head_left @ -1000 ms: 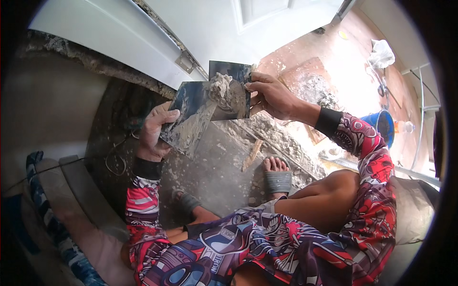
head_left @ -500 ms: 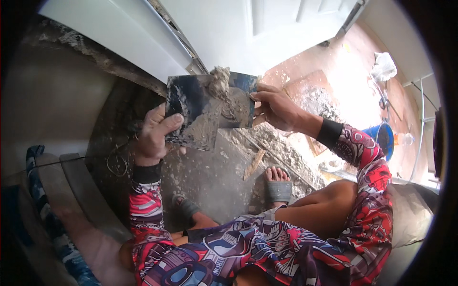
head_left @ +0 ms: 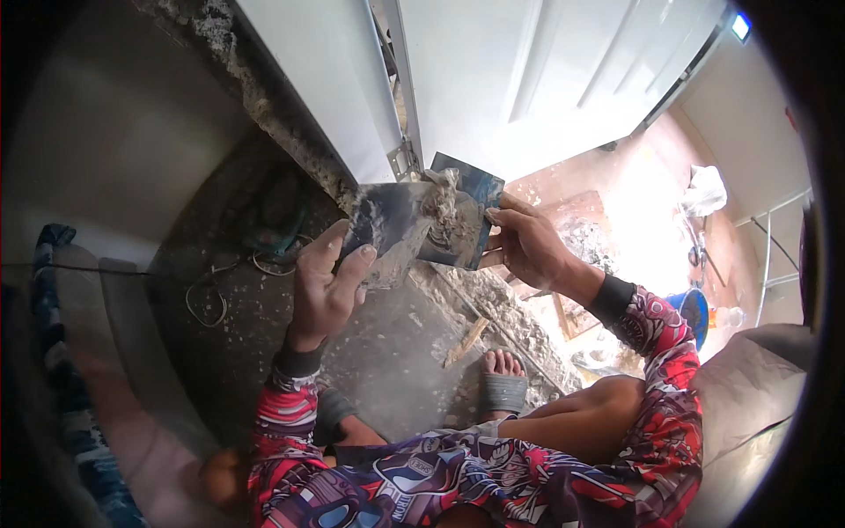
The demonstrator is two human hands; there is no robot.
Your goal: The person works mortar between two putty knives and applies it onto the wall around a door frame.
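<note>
My left hand (head_left: pixel 327 290) grips the lower left edge of a thin dark flat plate (head_left: pixel 377 216) smeared with grey mortar, thumb on top. Pinched at its right edge in my right hand (head_left: pixel 539 246) is a second dark bluish plate (head_left: pixel 480 187), also coated in places. The plates meet or overlap in the middle. Along that line stands a wet lump of mortar (head_left: pixel 443 201). Both plates are held up in the air, just below the lower corner of a white door panel (head_left: pixel 546 79). My fingers under the plates are partly hidden.
Broken mortar rubble (head_left: pixel 528 330) and a wood strip (head_left: pixel 466 341) lie by my sandalled feet. A greenish tool (head_left: pixel 277 233) with a cord rests on the dark floor at left. At right are a blue bucket (head_left: pixel 691 315) and a white plastic bag (head_left: pixel 704 191).
The view has shifted, so the door appears further right. Both hands still hold the plates, which now tilt down to the right, with the right plate turned clockwise against the left one.
</note>
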